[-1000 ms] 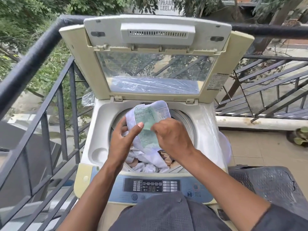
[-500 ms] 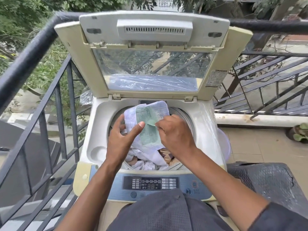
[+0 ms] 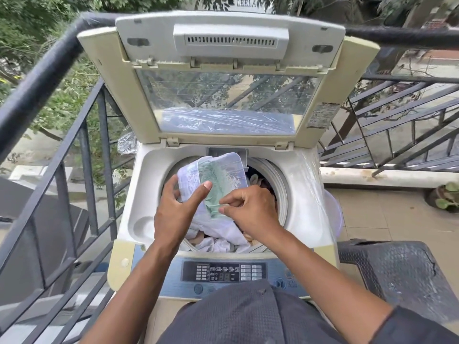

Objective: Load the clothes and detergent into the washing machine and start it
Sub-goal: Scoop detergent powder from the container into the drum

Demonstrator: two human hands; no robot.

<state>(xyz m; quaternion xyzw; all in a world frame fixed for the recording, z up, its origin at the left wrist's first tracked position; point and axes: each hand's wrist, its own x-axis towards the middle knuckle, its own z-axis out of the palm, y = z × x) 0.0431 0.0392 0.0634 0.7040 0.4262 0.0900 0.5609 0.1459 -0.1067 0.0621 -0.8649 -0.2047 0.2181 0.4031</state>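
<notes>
over the open washer (image 3: pixel 305 194) the left hand (image 3: pixel 173 214) clamps a clear box (image 3: pixel 213 177) of green detergent, tilted so it would spill onto the clothes (image 3: pixel 218 234) at 6 o'clock below. the right hand (image 3: pixel 250 212) pinches its near edge, likely steadying the pour.

- Dark grey shirt (image 3: pixel 248 316) in a fine waffle-check weave, with a small dark button at the front.
- Short sleeve (image 3: pixel 419 328) of the same grey cloth on the right arm.
- Forearms and both hands bare.
</notes>
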